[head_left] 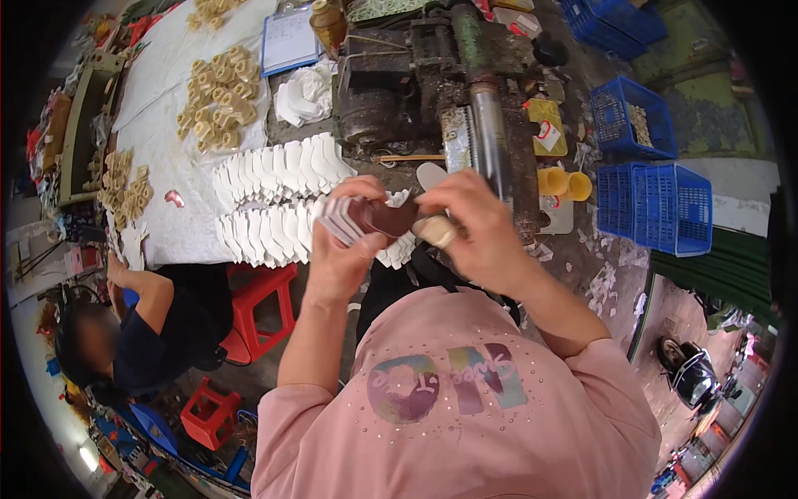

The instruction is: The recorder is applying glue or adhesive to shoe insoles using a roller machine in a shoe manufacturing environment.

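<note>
My left hand is closed around a stack of curved pieces with pale edges. The uppermost has a dark reddish-brown face and points to the right. At that tip my right hand is closed, its bent fingers touching or pinching the end, slightly blurred. A beige rounded thing shows at its thumb side; I cannot tell whether it is held or covers the thumb. Just beyond my hands on the table lie two rows of white curved pieces, set side by side. A white oval end shows behind my right fingers.
A greasy machine with a metal cylinder stands ahead. Piles of beige fittings and a clipboard lie on the left table. Blue crates are at right. A co-worker sits at left near red stools.
</note>
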`<move>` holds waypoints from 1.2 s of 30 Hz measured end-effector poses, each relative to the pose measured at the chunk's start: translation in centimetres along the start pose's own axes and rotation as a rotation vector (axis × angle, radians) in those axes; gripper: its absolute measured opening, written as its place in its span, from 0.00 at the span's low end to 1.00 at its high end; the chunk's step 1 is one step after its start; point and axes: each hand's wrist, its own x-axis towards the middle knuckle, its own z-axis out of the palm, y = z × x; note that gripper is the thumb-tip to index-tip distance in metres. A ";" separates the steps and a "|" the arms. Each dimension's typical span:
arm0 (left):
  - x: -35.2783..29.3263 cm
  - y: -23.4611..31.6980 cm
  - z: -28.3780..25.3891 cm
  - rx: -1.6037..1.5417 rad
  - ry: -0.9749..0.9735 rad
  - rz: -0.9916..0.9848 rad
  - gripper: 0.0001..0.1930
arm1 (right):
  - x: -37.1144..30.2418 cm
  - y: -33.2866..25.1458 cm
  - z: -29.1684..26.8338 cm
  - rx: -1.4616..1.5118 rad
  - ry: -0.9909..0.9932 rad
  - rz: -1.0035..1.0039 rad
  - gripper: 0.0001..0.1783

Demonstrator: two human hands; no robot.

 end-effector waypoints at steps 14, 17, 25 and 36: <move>0.6 -0.8 3.5 -0.361 0.001 -0.020 0.29 | 0.0 0.6 0.4 0.253 -0.035 0.130 0.06; 0.7 -0.8 3.5 -0.256 -0.037 -0.010 0.30 | 0.5 0.5 -0.3 0.107 0.006 -0.026 0.05; 0.7 -0.5 4.7 -0.159 0.078 -0.055 0.27 | 1.5 -0.4 1.0 0.207 0.307 0.135 0.08; 1.5 -0.7 5.2 -0.154 0.013 0.071 0.27 | 0.4 0.5 2.0 -0.133 0.289 -0.092 0.10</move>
